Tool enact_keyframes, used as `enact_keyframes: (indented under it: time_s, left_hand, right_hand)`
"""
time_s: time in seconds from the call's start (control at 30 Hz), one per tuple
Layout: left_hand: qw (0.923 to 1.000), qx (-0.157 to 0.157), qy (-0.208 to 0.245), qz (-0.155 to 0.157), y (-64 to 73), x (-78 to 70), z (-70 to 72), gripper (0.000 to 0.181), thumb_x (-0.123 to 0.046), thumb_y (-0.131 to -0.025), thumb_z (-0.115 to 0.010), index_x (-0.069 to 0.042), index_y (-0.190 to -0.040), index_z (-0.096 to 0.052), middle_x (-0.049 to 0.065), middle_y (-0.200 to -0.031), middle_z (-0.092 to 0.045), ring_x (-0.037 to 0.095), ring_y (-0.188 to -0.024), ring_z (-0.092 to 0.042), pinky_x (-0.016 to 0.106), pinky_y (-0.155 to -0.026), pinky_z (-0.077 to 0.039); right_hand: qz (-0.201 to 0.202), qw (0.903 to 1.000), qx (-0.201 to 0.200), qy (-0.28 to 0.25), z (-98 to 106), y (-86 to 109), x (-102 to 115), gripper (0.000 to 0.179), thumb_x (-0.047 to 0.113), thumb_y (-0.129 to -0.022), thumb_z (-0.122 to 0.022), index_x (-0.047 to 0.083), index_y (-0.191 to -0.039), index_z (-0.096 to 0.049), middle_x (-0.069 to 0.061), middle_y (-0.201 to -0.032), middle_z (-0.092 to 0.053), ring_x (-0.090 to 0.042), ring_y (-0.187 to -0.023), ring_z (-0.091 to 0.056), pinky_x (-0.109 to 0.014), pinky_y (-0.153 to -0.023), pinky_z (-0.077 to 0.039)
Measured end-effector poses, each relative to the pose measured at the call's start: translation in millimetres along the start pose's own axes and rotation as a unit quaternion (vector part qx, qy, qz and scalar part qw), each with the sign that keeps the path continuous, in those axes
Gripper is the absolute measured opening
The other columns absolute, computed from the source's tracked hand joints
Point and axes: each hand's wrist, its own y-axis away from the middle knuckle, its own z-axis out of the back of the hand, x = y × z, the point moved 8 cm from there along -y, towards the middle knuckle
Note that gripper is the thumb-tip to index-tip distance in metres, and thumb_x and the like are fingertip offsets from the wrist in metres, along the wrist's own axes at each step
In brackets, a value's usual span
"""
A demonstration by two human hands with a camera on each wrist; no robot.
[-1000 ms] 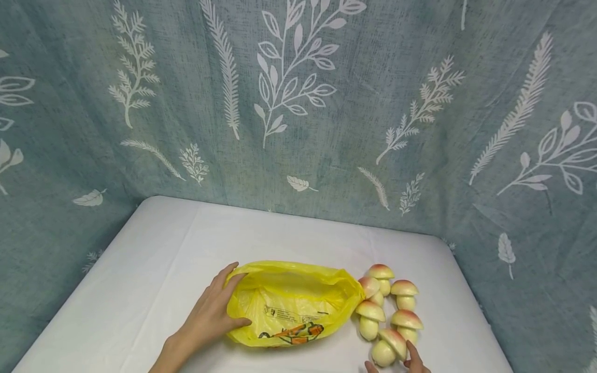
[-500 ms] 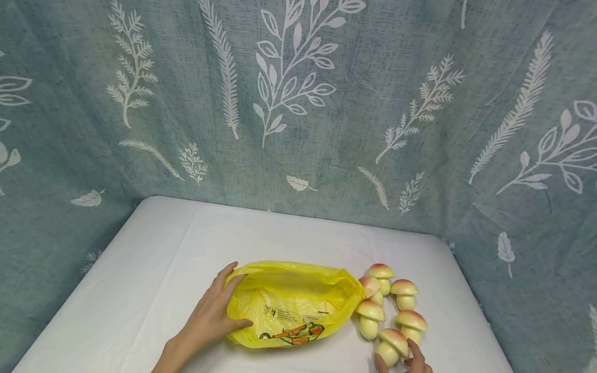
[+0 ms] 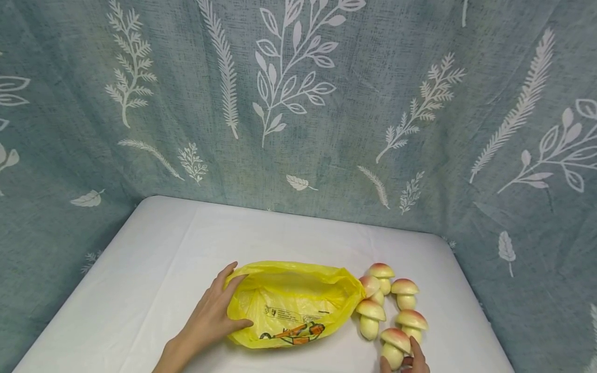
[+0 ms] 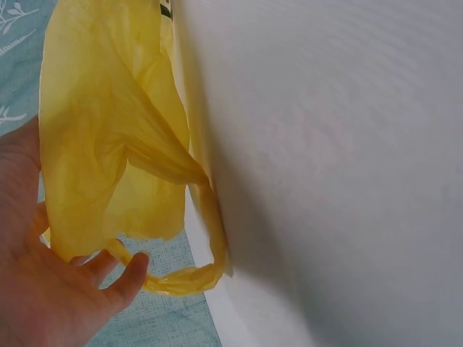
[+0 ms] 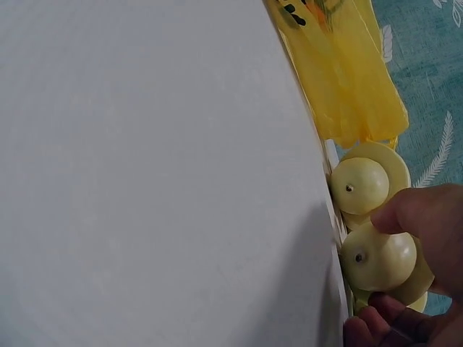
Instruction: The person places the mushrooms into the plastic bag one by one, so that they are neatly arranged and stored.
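A yellow plastic bag (image 3: 289, 268) stands with its mouth spread wide, an orange and green print inside. My left hand (image 3: 207, 313) holds its left side, with thumb and some fingers over the rim; in the left wrist view a bag handle (image 4: 189, 280) loops by the fingertips. At the lower right, my right hand (image 3: 420, 358) pinches the nearest toy mushroom (image 3: 395, 348), pale yellow with a reddish cap. The right wrist view shows the thumb on its round stem (image 5: 380, 259) and the other fingers on the opposite side; the palm is mostly out of frame in the head view.
Several similar mushrooms stand right of the bag, including one (image 3: 404, 293) at the right and another (image 3: 369, 326) beside the bag. They stand on a white-covered table (image 3: 224, 233). A blue-green leaf-patterned curtain (image 3: 326, 171) hangs behind and at both sides.
My right hand has closed around the nearest mushroom, which has shifted right and stands more upright. The mushroom behind it has shifted slightly right too. The left hand and bag stay put.
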Motion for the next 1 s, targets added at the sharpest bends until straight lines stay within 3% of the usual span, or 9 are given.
enact_keyframes:
  time_s: [0.23,0.37,0.4,0.5,0.6,0.63,0.83,1.0]
  left_hand:
    - [1.0000,0.000,-0.006,0.002,0.6,1.1,0.2,0.097,-0.036,-0.059,-0.096,-0.008,-0.140,-0.051,0.015,-0.156,-0.029,0.040,-0.130,-0.044,0.057,-0.095,-0.046]
    - [1.0000,0.004,-0.002,0.004,0.4,1.7,-0.6,0.096,-0.034,-0.059,-0.096,-0.009,-0.140,-0.050,0.015,-0.156,-0.029,0.039,-0.132,-0.042,0.057,-0.097,-0.044]
    - [1.0000,0.005,-0.002,0.004,0.4,1.9,-0.8,0.097,-0.034,-0.059,-0.096,-0.009,-0.140,-0.050,0.015,-0.156,-0.029,0.039,-0.133,-0.041,0.057,-0.097,-0.044]
    - [1.0000,0.007,-0.002,0.005,0.5,1.8,-0.6,0.096,-0.035,-0.060,-0.096,-0.009,-0.141,-0.050,0.015,-0.156,-0.029,0.038,-0.133,-0.041,0.057,-0.097,-0.044]
    - [1.0000,0.005,-0.003,0.005,0.7,1.9,-0.1,0.096,-0.035,-0.060,-0.096,-0.009,-0.141,-0.050,0.015,-0.156,-0.029,0.038,-0.133,-0.041,0.057,-0.096,-0.044]
    - [1.0000,0.004,-0.004,0.003,0.5,1.7,0.0,0.096,-0.034,-0.060,-0.096,-0.009,-0.141,-0.050,0.016,-0.156,-0.029,0.038,-0.133,-0.041,0.057,-0.096,-0.044]
    - [1.0000,0.003,-0.006,-0.001,-1.5,0.7,-0.6,0.096,-0.036,-0.060,-0.096,-0.010,-0.140,-0.050,0.016,-0.155,-0.030,0.038,-0.133,-0.040,0.058,-0.096,-0.044]
    - [0.9998,0.018,-0.001,0.007,-1.3,1.9,-3.1,0.095,-0.038,-0.061,-0.094,-0.011,-0.141,-0.050,0.016,-0.155,-0.030,0.037,-0.134,-0.040,0.059,-0.097,-0.043]
  right_hand:
    - [0.032,0.9985,0.014,-0.041,13.2,4.3,21.6,0.085,0.014,-0.077,-0.081,-0.002,-0.147,-0.036,-0.020,-0.093,-0.058,-0.018,-0.067,-0.055,-0.026,-0.055,-0.043]
    - [0.020,0.9974,0.042,-0.055,2.8,-3.7,3.7,0.089,0.018,-0.077,-0.083,0.000,-0.149,-0.034,-0.017,-0.093,-0.060,-0.012,-0.065,-0.054,-0.022,-0.054,-0.044]
    - [0.015,0.9969,0.050,-0.060,-1.3,-6.1,-2.8,0.095,0.034,-0.077,-0.084,0.000,-0.150,-0.033,-0.017,-0.093,-0.061,-0.013,-0.065,-0.055,-0.022,-0.054,-0.045]
    - [-0.004,0.9967,0.059,-0.055,-0.9,-6.6,-4.7,0.097,0.037,-0.077,-0.084,0.003,-0.152,-0.033,-0.016,-0.096,-0.061,-0.012,-0.065,-0.055,-0.022,-0.054,-0.045]
    - [-0.006,0.9972,0.058,-0.045,11.3,-2.0,10.8,0.095,0.037,-0.078,-0.083,0.001,-0.151,-0.033,-0.020,-0.098,-0.060,-0.014,-0.066,-0.054,-0.024,-0.054,-0.044]
    - [-0.003,0.9975,0.056,-0.043,17.3,-0.2,18.5,0.089,0.021,-0.079,-0.082,0.000,-0.150,-0.034,-0.021,-0.099,-0.060,-0.014,-0.066,-0.053,-0.024,-0.054,-0.044]
    - [0.043,0.9968,0.032,-0.060,36.2,-1.1,45.5,0.081,0.016,-0.078,-0.083,-0.005,-0.144,-0.040,-0.020,-0.096,-0.063,-0.015,-0.068,-0.050,-0.023,-0.057,-0.041]
    - [0.036,0.9955,0.050,-0.072,43.5,-3.1,61.1,0.083,0.017,-0.079,-0.083,-0.002,-0.147,-0.039,-0.019,-0.098,-0.063,-0.015,-0.071,-0.050,-0.023,-0.055,-0.042]
